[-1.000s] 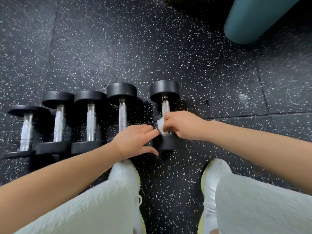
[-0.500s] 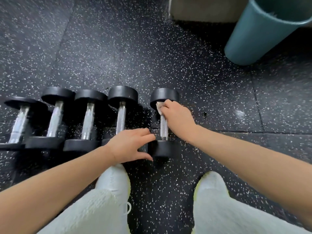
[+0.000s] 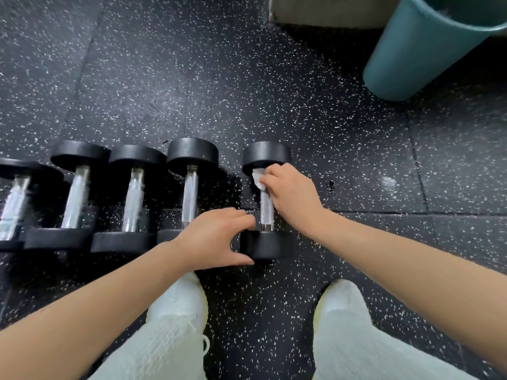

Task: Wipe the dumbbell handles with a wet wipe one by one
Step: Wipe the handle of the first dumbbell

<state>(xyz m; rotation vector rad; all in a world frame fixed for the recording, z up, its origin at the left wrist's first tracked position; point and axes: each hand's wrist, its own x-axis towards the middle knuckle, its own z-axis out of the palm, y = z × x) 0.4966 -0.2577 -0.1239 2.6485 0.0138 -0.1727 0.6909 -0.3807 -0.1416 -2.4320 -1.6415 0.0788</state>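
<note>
Chrome dumbbell handle (image 3: 266,212) mid-wipe: right hand (image 3: 293,193) pinches wet wipe (image 3: 257,179) at far end, open left hand (image 3: 214,237) braces it; stroke back likely next

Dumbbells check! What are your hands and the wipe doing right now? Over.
Right hand pinches wet wipe at far end of rightmost dumbbell handle. Left hand open, against its near head. Nothing blocking handle; four dumbbells wait left.

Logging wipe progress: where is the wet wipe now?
Head view, right of centre: the wet wipe is pinched by the right hand at the far end of the rightmost dumbbell's handle, against its far weight head.
</note>
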